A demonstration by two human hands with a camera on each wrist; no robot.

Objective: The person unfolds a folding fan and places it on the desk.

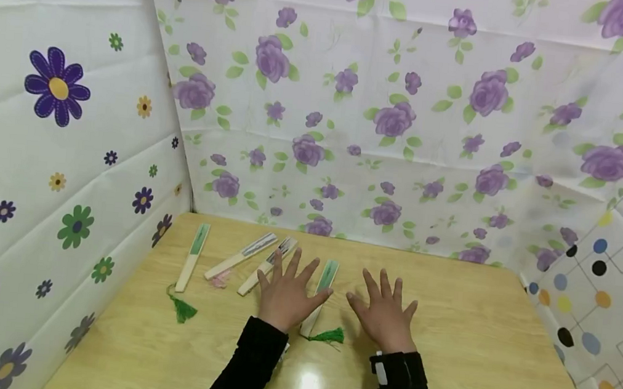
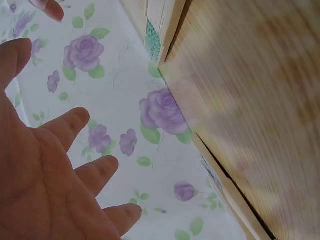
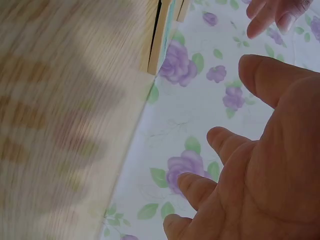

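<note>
My left hand [image 1: 287,294] hovers palm down over the table with fingers spread, holding nothing. To its right my right hand [image 1: 388,318] is spread in the same way, its palm showing bare in the right wrist view. A folded fan with a green panel [image 1: 328,275] and green tassel [image 1: 328,335] lies between the hands, partly covered by the left thumb. Just beyond the left fingers rests a folded fan with a dark pattern [image 1: 251,280]. Beside that one is a similar folded fan [image 1: 240,256] with a pink tassel [image 1: 220,278].
Farther left on the wooden table [image 1: 461,331] lies another green folded fan [image 1: 193,258] with a green tassel [image 1: 184,311]. A purple-flowered cloth [image 1: 346,179] hangs at the back edge. Patterned cloths also stand at the left [image 1: 25,163] and right [image 1: 606,263].
</note>
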